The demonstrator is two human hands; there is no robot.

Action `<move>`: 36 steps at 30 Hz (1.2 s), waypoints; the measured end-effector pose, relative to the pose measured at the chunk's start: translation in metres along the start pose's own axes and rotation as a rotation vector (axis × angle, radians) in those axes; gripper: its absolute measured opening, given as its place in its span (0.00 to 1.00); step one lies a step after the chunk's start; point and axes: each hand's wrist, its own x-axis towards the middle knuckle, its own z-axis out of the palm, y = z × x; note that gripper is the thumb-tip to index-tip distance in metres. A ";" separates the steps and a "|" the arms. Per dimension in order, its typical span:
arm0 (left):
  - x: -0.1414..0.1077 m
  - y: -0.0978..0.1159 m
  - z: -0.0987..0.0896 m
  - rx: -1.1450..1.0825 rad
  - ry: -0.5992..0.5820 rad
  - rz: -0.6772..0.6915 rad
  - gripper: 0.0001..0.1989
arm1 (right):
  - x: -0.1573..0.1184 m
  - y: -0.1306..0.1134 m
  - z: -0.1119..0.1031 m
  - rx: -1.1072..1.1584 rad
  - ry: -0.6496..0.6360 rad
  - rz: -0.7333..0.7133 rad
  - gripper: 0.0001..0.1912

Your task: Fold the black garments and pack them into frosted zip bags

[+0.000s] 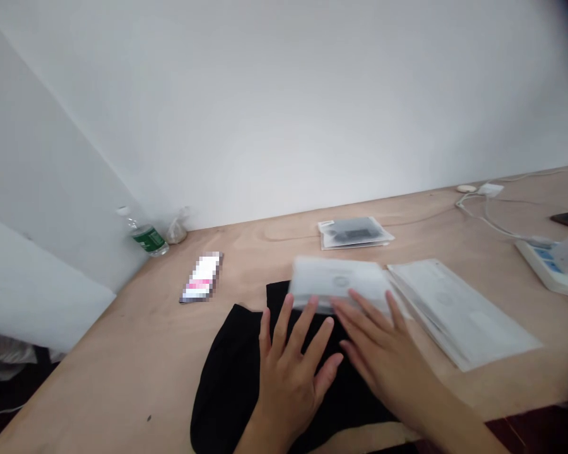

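Over the black cloth (227, 384), the left hand (291, 369) and right hand (383, 343) are both bare, with slim, tapering, short-nailed fingers (320, 337), the right slightly blurred, while the right forearm (447, 407), past the cloth's right edge, is bare too.

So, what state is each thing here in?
Left hand: open, palm down.
Right hand: open, palm down.
Black cloth: laid out, partly covered.
Middle pouch: blurred; lying or lifted, can't tell.
Right pouch: lying down.
Back pouch: lying down, filled.
Phone: screen lit.
Bottle: standing, capped.
Power strip: seems to have something plugged in.
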 end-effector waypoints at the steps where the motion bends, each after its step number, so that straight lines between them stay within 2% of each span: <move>1: 0.000 -0.001 -0.002 0.027 -0.021 -0.021 0.19 | 0.006 -0.008 0.001 0.039 -0.020 -0.065 0.24; 5: -0.008 -0.014 0.004 0.070 -0.066 -0.173 0.12 | 0.016 -0.019 0.007 0.172 -0.017 -0.138 0.25; 7: -0.014 -0.021 0.010 0.058 -0.033 -0.219 0.13 | 0.014 -0.020 0.006 0.250 0.092 -0.111 0.24; 8: -0.017 -0.025 0.013 0.050 -0.002 -0.240 0.14 | 0.012 -0.020 0.006 0.304 0.183 -0.053 0.23; 10: -0.021 -0.029 0.018 0.041 0.070 -0.268 0.16 | 0.009 -0.021 0.006 0.407 0.349 0.159 0.18; 11: -0.023 -0.030 0.019 0.041 0.100 -0.277 0.16 | 0.008 -0.021 0.007 0.438 0.365 0.291 0.15; 12: -0.023 -0.030 0.021 0.043 0.125 -0.283 0.17 | 0.007 -0.020 0.010 0.444 0.319 0.416 0.14; 14: -0.024 -0.031 0.022 0.040 0.160 -0.282 0.16 | 0.009 -0.017 0.018 0.395 0.094 0.578 0.18; 16: -0.024 -0.031 0.024 0.027 0.181 -0.271 0.16 | 0.015 -0.014 0.027 0.328 -0.131 0.631 0.23; 19: -0.025 -0.033 0.027 0.008 0.203 -0.263 0.16 | 0.025 -0.013 0.035 0.305 -0.272 0.637 0.25; 25: -0.026 -0.037 0.032 -0.023 0.218 -0.308 0.18 | 0.039 -0.016 0.029 0.478 -0.323 0.677 0.26; 29: -0.026 -0.038 0.032 -0.040 0.217 -0.347 0.20 | 0.041 -0.014 0.035 0.703 -0.317 0.737 0.29; 33: -0.024 -0.038 0.031 -0.051 0.232 -0.390 0.22 | 0.036 -0.016 0.031 1.172 -0.167 1.007 0.37; 34: -0.024 -0.038 0.030 -0.055 0.236 -0.399 0.22 | 0.033 -0.017 0.025 1.335 -0.127 1.065 0.37; 36: -0.022 -0.038 0.030 -0.064 0.246 -0.415 0.23 | 0.025 -0.019 0.010 1.643 -0.127 1.141 0.32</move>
